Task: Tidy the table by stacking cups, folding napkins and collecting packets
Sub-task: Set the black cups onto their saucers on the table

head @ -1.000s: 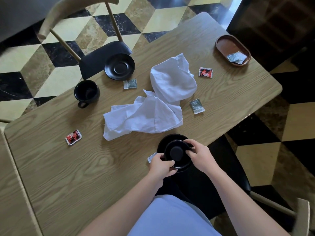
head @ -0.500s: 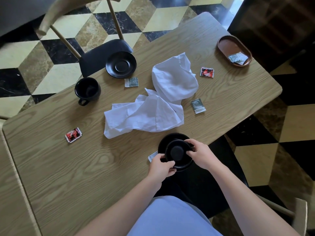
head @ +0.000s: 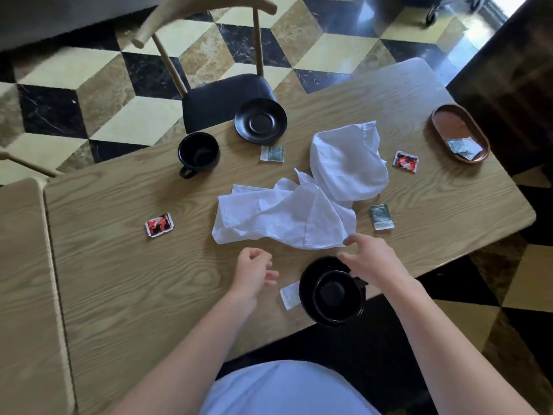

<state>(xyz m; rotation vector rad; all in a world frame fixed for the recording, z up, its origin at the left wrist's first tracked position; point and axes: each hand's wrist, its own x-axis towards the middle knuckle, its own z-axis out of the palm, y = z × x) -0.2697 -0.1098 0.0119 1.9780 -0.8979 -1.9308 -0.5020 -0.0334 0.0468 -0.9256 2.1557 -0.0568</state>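
Left hand: the left hand hangs over bare wood left of the near cup, fingers loosely curled, holding nothing.
Right hand: the right hand is spread flat and relaxed above the far rim of the near saucer, its fingertips just at the near edge of the napkins; it grips nothing.
Near cup: a black cup sits on a black saucer at the near edge of the table, partly overhanging it.
Hidden packet: a white packet pokes out from under that saucer's left side.
Napkins: 2 white napkins lie crumpled mid-table, between the hands and the far crockery.
Far crockery: a 2nd cup stands far left, apart from an empty saucer at the far edge.
Loose packets: 2 red ones, left and far right; 2 grey-green ones, beside the far saucer and right of the napkins.
Tray: a brown oval tray at the far right holds 1 pale packet.
Chair: a chair stands behind the far edge.
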